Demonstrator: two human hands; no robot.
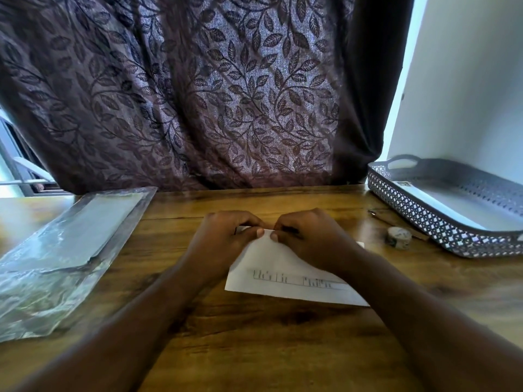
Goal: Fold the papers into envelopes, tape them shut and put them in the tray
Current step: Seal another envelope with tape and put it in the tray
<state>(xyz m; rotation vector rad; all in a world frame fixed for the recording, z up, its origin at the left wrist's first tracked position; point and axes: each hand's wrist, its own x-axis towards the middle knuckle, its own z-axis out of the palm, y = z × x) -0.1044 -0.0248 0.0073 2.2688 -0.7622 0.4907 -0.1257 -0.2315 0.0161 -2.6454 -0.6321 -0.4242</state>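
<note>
So the paper lies flat on the wooden worktop, pretty much dead centre of the frame. It's turned a bit, so its lower edge slopes down toward the right. There's a printed strip of little marks just above that lower edge, too blurry to read.

Both hands are bunched together at the paper's top edge. The left hand has its fingers curled over the far side of the edge and its thumb pressed on the near side, so it's pinching the paper there. The right hand does the same right next to it: fingers curled tight, thumb tip on the sheet. The two thumbs nearly touch. The right forearm lies across the right part of the sheet and hides it.

At the right edge of the frame sits the tray, grey, with a perforated wall and a handle cutout. A white sheet lies flat inside it; I can't tell if that's a finished envelope. Just beside the tray's near wall stands a small roll of tape, and a thin pen-like stick lies along the wall behind the roll.

On the left of the frame there's a crinkly clear plastic packet with flat sheets inside, well apart from the hands. A dark leaf-patterned curtain fills the upper part.
</note>
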